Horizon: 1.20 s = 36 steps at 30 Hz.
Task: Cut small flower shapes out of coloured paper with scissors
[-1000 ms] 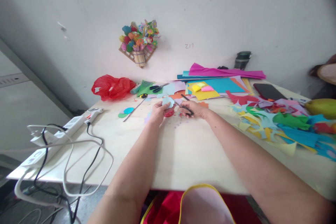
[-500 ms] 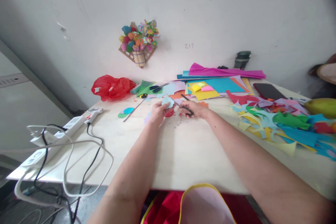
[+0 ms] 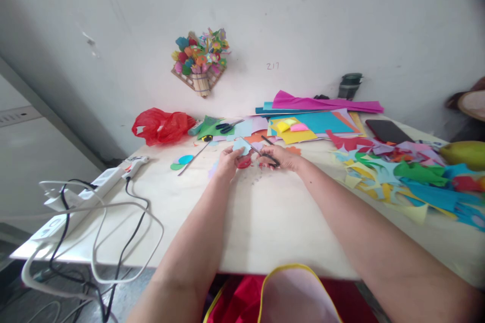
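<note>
Between the fingers of my left hand [image 3: 229, 162] is a light blue paper piece [image 3: 241, 147] with a wavy edge. My right hand [image 3: 282, 157] grips dark-handled scissors [image 3: 271, 159], whose blades point up and left toward the blue paper. A round red item [image 3: 244, 162] lies just under my left fingertips. Small scraps [image 3: 254, 176] are scattered on the table below the hands. An orange paper shape [image 3: 293, 151] rests behind my right hand.
At the right lie a heap of coloured scraps [image 3: 420, 174] and a phone [image 3: 388, 131]. Behind are paper sheets [image 3: 326, 123], spare scissors [image 3: 227, 126] and a red plastic bag [image 3: 162, 126]. A power strip [image 3: 81, 202] with loose cables occupies the left.
The scissor blades have shifted slightly at the edge of the blue paper. Both hands stay in nearly the same place.
</note>
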Each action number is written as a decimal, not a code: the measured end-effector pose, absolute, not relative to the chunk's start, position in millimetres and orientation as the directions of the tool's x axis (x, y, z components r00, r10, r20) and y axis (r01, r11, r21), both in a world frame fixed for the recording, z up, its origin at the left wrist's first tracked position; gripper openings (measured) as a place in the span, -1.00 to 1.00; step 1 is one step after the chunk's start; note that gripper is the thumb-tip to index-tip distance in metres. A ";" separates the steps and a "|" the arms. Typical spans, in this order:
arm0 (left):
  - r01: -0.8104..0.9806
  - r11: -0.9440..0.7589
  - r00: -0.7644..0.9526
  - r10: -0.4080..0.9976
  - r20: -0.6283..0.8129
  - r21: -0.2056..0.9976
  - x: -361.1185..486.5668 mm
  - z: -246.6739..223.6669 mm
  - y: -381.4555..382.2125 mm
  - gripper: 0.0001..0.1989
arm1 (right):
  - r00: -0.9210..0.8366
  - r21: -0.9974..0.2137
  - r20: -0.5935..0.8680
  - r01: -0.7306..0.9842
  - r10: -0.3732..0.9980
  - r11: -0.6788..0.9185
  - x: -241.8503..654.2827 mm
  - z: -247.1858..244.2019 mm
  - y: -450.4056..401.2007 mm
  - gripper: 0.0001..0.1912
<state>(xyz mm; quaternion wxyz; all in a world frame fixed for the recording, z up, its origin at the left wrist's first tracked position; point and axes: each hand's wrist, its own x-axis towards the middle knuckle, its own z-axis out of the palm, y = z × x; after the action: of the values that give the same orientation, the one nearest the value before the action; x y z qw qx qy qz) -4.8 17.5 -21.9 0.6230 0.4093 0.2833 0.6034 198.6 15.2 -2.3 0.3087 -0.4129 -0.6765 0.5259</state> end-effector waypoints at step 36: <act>-0.542 -0.062 0.112 0.983 0.145 0.838 -2.8 -17.3 14.0 -0.69 | -0.484 -0.980 0.042 0.151 0.874 0.130 198.9 -5.8 19.8 -0.77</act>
<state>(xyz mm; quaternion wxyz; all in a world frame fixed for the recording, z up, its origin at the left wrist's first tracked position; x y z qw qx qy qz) -2.8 14.0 -17.3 0.6276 0.4024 0.2741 0.6075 198.9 19.8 -5.8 0.3358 -0.3809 -0.6725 0.5384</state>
